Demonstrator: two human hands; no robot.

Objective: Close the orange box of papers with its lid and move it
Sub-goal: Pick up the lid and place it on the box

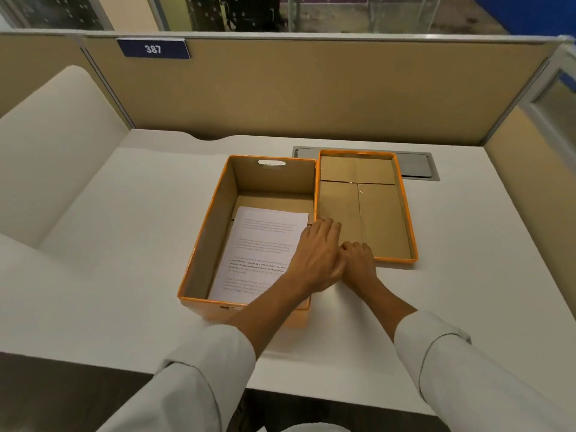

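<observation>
Lid lying upturned beside open orange box, papers inside; left hand spread, right hand curling at lid's near corner; closing, moving remaining.

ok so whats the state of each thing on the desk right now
orange box: open, upright
papers: flat inside the box
lid: off, upside down, right of the box
left hand: at the lid's near-left corner
right hand: on the lid's near edge
</observation>
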